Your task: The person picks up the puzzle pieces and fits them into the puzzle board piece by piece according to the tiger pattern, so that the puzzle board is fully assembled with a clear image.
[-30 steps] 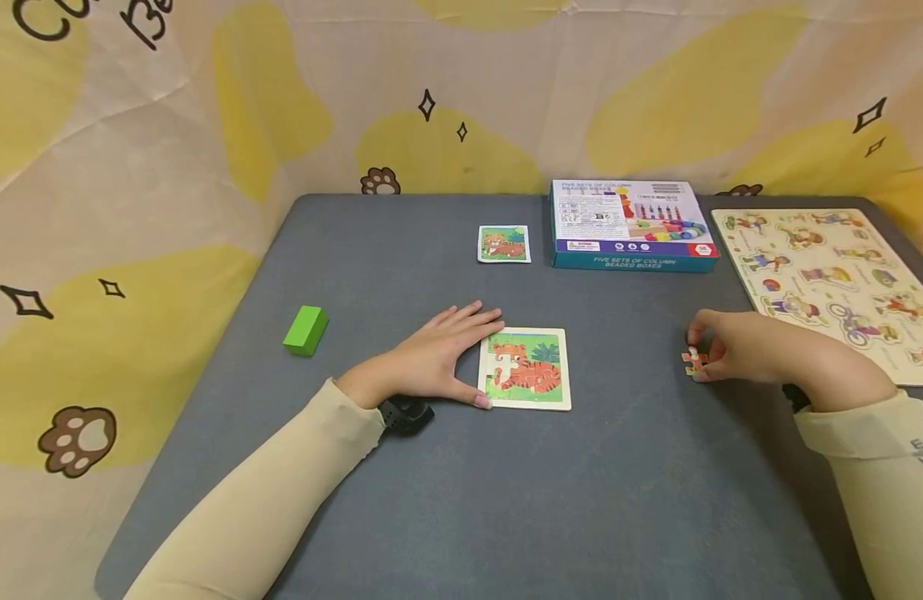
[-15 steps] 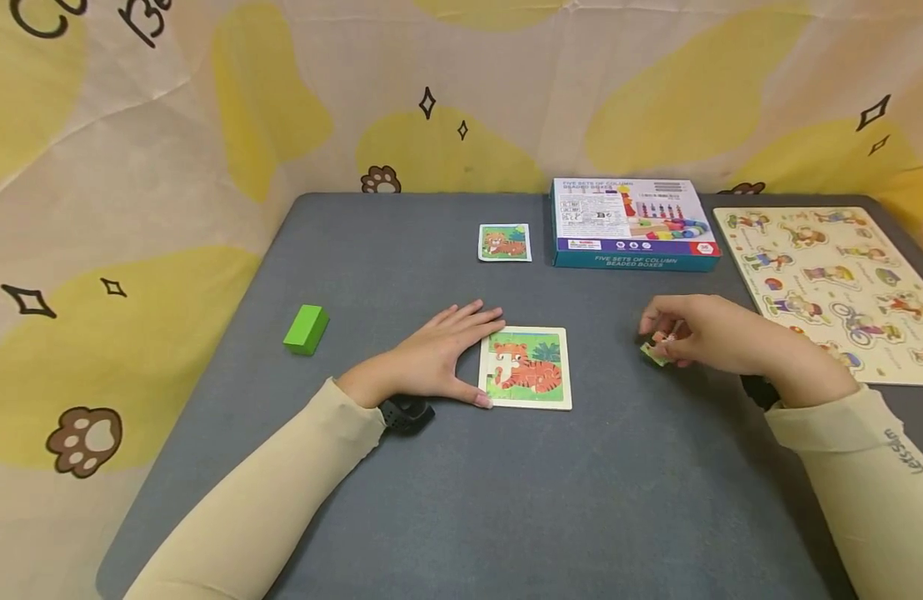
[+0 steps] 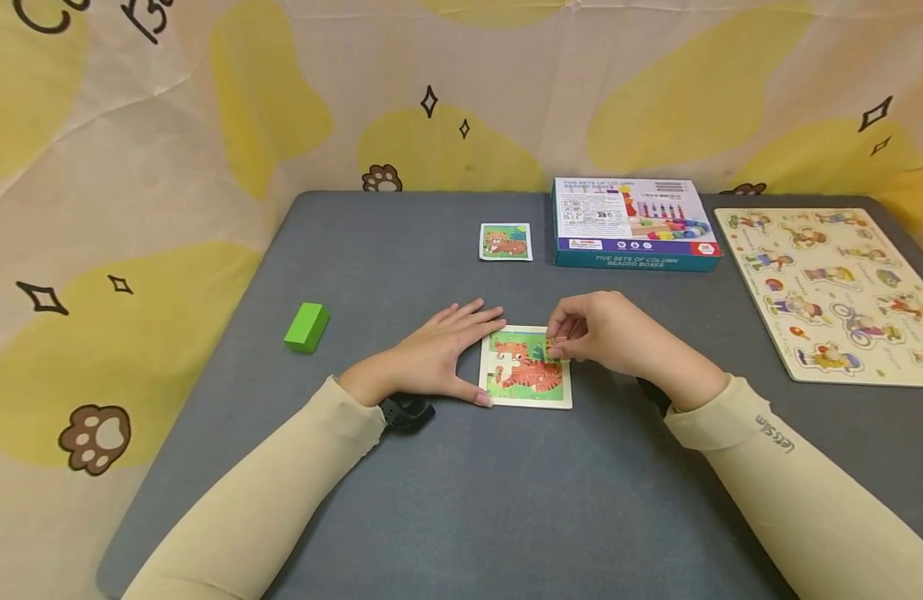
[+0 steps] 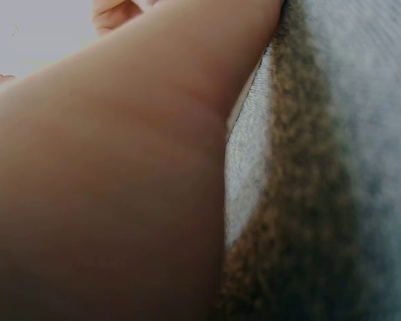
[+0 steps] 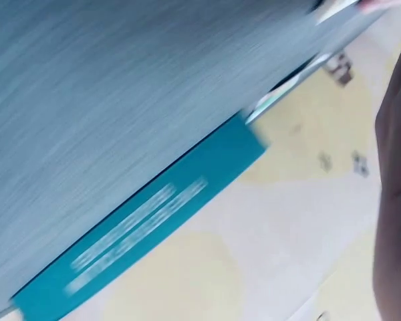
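A square tiger jigsaw puzzle (image 3: 523,377) in a pale tray lies on the grey table, a white gap showing at the tiger's face. My left hand (image 3: 442,352) rests at its left edge, fingers spread and straight, thumb on the lower left corner. Over the puzzle's right side, my right hand (image 3: 600,333) pinches a small jigsaw piece (image 3: 556,347) between thumb and fingers; most of the piece is hidden. In the left wrist view, skin of my left hand (image 4: 120,154) fills much of the frame. Only an edge of my right hand (image 5: 397,187) shows in the right wrist view.
Behind the puzzle lies a small tiger picture card (image 3: 505,242). A box of beaded columns (image 3: 634,225) stands at the back, its teal side (image 5: 140,221) blurred in the right wrist view. A wooden figure board (image 3: 844,292) lies right, a green block (image 3: 307,327) left.
My right hand has picked up the jigsaw piece at the right and carried it left to the puzzle's right side. The left hand has stayed in place.
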